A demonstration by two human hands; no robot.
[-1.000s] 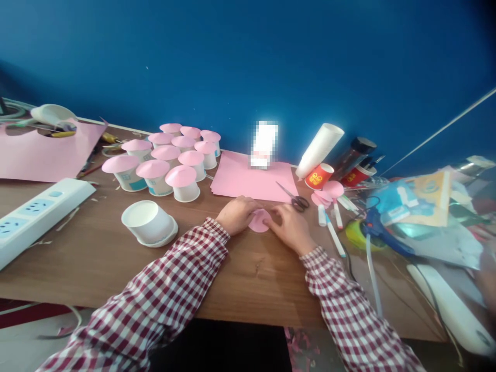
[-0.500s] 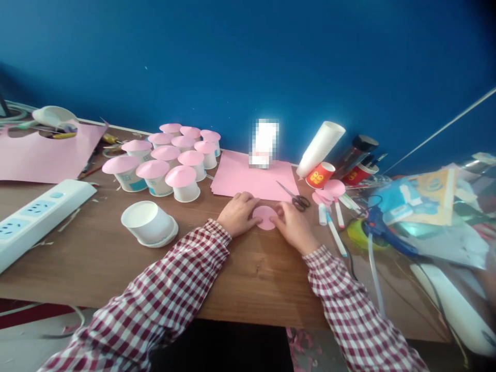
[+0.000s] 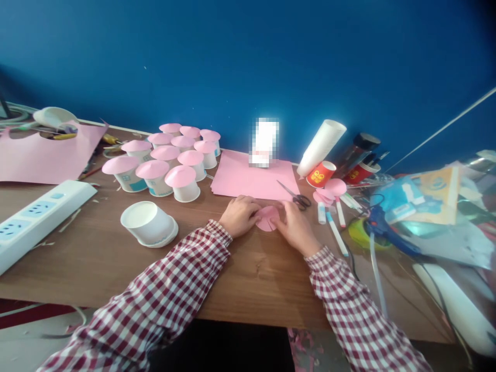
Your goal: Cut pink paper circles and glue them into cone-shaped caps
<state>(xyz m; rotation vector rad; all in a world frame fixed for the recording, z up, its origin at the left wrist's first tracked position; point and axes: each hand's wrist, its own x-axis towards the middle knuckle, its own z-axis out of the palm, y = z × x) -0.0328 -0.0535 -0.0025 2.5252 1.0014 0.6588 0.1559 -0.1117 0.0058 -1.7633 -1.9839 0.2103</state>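
Note:
Between my hands is a pink paper circle, with a slit showing toward its lower right edge. My left hand is closed on its left edge, thumb and fingers pinching the paper. My right hand pinches the right edge the same way. Just beyond my right hand lie open-bladed scissors, partly on a stack of pink paper. To the left, several white paper cups stand upside down, topped with shallow pink paper cones. Nearer me is a white cup stack.
A white power strip lies at the left, below a cut pink sheet. Right of my hands are pink circles, markers, a red cup, a leaning cup stack and a blue glue gun with its cord.
The pink circle has shifted slightly right and turned or bent between my fingers, so its slit now shows at the lower right. Both hands keep their pinch.

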